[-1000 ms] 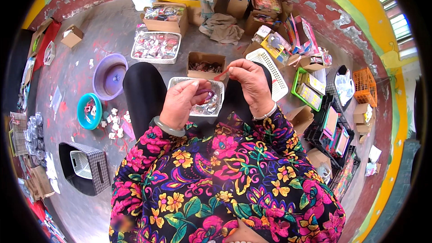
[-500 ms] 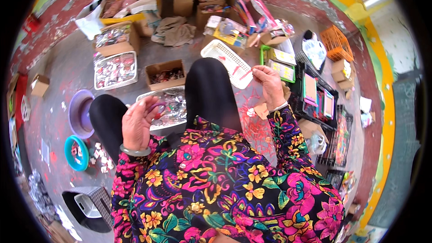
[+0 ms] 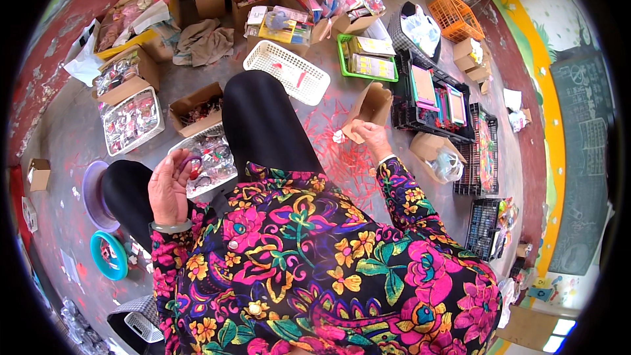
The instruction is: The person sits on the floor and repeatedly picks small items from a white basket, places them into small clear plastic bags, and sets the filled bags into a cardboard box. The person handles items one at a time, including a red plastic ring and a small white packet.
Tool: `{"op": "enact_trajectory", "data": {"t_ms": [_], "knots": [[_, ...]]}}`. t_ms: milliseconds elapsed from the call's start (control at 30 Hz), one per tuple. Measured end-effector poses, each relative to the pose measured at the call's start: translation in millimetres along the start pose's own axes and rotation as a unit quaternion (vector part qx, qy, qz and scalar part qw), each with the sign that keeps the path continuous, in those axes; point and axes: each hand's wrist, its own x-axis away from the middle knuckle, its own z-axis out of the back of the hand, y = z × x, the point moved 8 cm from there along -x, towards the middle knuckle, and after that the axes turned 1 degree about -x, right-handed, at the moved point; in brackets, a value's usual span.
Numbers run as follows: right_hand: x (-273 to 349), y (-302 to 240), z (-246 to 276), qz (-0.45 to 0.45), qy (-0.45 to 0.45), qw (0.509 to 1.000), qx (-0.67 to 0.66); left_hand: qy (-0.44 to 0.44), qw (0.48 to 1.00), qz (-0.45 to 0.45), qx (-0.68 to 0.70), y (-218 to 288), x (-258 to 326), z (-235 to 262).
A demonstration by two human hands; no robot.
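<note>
Three white trays (image 3: pixel 284 71) stand on the floor (image 3: pixel 204 77): two full of small packs, one holding at least one red strip (image 3: pixel 301 80), its long axis steep, upper end tipped right. One open tan box (image 3: pixel 361 104) stands right of the knee, its mouth toward the top. Two hands: the left (image 3: pixel 168 189) has its fingers curled, thumb up, around one purple loop (image 3: pixel 190 159), near the lower tray; the right (image 3: pixel 373 139) is at the box's near edge, fingers bunched, whether pinching I cannot tell. The loop seems to lie roughly crosswise, right side slightly higher.
</note>
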Motion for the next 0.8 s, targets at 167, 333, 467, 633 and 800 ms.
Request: {"op": "enact_trajectory", "data": {"t_ms": [167,333,467,633,800], "knots": [[-6,29,10,0.053,-0.011,0.984,0.17,-0.003,1.0,0.003,0.003,-3,-1,0],[1,53,11,-0.073,-0.004,0.997,0.012,0.001,1.0,0.004,0.004,-4,-1,3],[-6,68,20,-0.038,0.009,0.998,0.043,0.001,1.0,0.011,0.009,-7,-3,3],[0,105,34,-0.167,-0.047,0.978,0.115,0.009,1.0,0.014,0.006,-4,1,-4],[-18,166,62,-0.258,-0.091,0.961,0.036,0.001,1.0,0.007,0.008,-5,1,-8]]}}
